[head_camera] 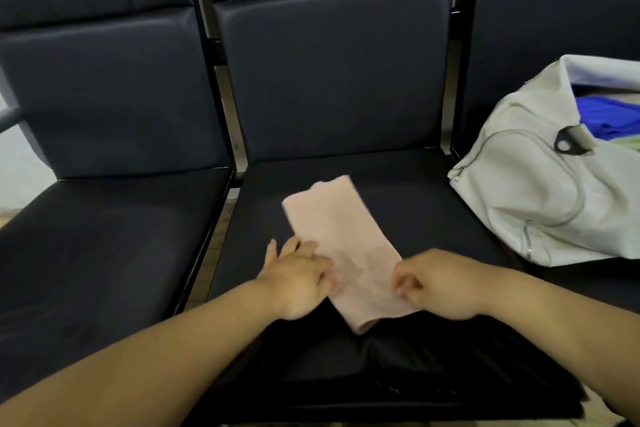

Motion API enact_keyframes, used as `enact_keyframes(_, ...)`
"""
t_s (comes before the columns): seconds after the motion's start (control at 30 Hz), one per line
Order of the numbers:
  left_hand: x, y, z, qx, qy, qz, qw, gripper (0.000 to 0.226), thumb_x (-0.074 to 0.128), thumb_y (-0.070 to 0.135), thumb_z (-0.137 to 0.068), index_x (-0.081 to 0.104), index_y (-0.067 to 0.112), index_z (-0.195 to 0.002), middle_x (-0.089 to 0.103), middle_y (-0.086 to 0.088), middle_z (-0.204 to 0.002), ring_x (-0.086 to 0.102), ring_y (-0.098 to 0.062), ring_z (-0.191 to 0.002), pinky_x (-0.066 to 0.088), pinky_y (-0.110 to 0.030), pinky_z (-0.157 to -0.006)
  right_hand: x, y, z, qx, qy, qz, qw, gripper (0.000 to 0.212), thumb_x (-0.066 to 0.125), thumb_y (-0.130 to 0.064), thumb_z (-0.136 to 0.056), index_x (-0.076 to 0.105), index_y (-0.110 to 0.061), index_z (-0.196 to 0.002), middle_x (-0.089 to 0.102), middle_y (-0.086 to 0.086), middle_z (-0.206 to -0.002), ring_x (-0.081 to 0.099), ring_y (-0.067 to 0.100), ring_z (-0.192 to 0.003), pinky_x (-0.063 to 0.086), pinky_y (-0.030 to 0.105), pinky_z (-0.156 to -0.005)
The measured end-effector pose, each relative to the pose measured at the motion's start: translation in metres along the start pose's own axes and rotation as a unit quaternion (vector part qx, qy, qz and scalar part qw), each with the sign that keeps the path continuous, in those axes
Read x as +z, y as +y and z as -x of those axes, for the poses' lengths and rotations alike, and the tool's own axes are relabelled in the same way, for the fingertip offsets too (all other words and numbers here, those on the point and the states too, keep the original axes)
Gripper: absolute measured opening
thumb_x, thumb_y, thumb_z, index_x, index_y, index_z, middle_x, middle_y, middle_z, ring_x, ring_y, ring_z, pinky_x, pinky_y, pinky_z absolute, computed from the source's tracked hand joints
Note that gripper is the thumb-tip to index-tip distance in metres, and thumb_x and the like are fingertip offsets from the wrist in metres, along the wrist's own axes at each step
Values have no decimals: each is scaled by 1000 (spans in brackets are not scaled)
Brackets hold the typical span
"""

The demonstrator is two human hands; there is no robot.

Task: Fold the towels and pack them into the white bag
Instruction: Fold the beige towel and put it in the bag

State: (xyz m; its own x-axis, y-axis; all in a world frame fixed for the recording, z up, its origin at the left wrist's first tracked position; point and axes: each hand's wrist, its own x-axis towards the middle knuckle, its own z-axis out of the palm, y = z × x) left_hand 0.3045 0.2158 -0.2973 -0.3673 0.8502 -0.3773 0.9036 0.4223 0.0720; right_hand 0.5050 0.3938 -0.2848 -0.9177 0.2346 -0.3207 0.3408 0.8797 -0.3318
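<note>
Pinning one towel [332,229] on the middle of three seats [398,191], left hand [298,276] lies flat-fingered, right hand [440,283] curls, pinching its edge, one bag [519,191] beside.

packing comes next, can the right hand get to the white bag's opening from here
Probably yes: the white bag sits open on the seat to that side, nothing lies between, though the right hand now pinches the pink towel.

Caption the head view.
Left hand presses, right hand pinches a folded pink towel on a black padded seat near a white bag.
</note>
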Motion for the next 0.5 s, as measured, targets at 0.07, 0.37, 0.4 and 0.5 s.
enact_keyframes(0.07, 0, 2, 6, 17, 8, 8, 1000, 53, 32, 60, -101, 41, 39, -148, 19, 3, -162, 4, -30, -153, -2, -55, -124, 7, -10, 14, -23, -21, -52, 998, 26, 59, -26, -93, 69, -33, -116, 67, -22, -104, 62, -5, -99, 48, 15, -91)
enact_keyframes(0.37, 29, 14, 56, 151, 44, 152, 976, 37, 56, 38, -101, 57, 40, -138, 54, 26, -125, 46, 1, -117, 42, -25, -104, 26, 3, 36, -67, 31, -116, 990, 16, 76, -39, -88, 67, -48, -99, 67, -29, -99, 61, -7, -99, 44, 9, -81)
enact_keyframes(0.4, 30, 10, 58, 138, 48, 160, 976, 33, 55, 36, -102, 60, 40, -134, 56, 26, -122, 48, 2, -115, 44, -26, -103, 28, 3, 37, -67, 43, -112, 991, 13, 75, -38, -90, 69, -45, -99, 67, -29, -98, 62, -7, -98, 45, 9, -81)
enact_keyframes(0.5, 32, 2, 63, 108, 67, 181, 975, 25, 58, 30, -101, 67, 38, -123, 61, 24, -114, 53, 2, -108, 48, -26, -99, 34, 2, 41, -57, 83, -90, 991, 9, 71, -36, -93, 72, -41, -100, 69, -28, -95, 64, -7, -92, 51, 17, -81)
